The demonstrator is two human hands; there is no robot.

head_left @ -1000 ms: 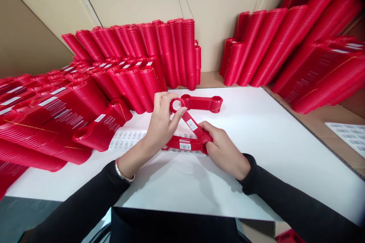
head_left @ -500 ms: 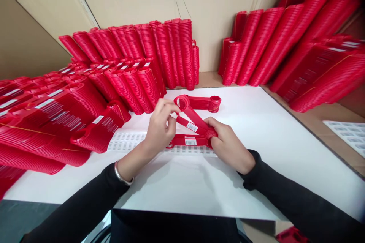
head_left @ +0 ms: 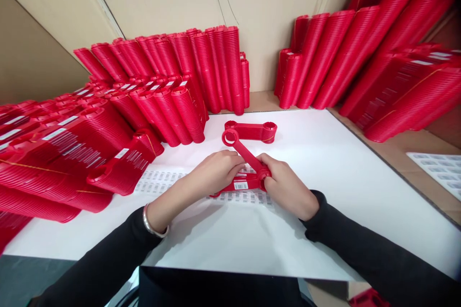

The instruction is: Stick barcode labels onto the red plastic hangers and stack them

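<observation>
My right hand (head_left: 286,182) grips several flat red plastic bars with ring ends (head_left: 248,153), thumb and fingers closed around their stacked right ends. The bars fan apart to the left. A lower one bears a white barcode label (head_left: 241,185). My left hand (head_left: 219,169) is at the gap between the fanned bars, its fingers pinched together; what lies between the fingertips is hidden. Beneath the bars and left forearm is a sheet of barcode stickers (head_left: 158,180). Just behind, a short stack of the same red bars (head_left: 252,131) lies on the white table.
Many stacked red bars (head_left: 183,57) crowd the left and back of the white table (head_left: 324,153). More stacks (head_left: 324,62) lean at the right against a cardboard wall (head_left: 266,5). Another sticker sheet (head_left: 437,168) lies at the right edge.
My left hand has moved right and down, from the left end of the upper bars into the fan's middle. A middle labelled bar has dropped toward the lower ones. My right hand keeps its grip.
</observation>
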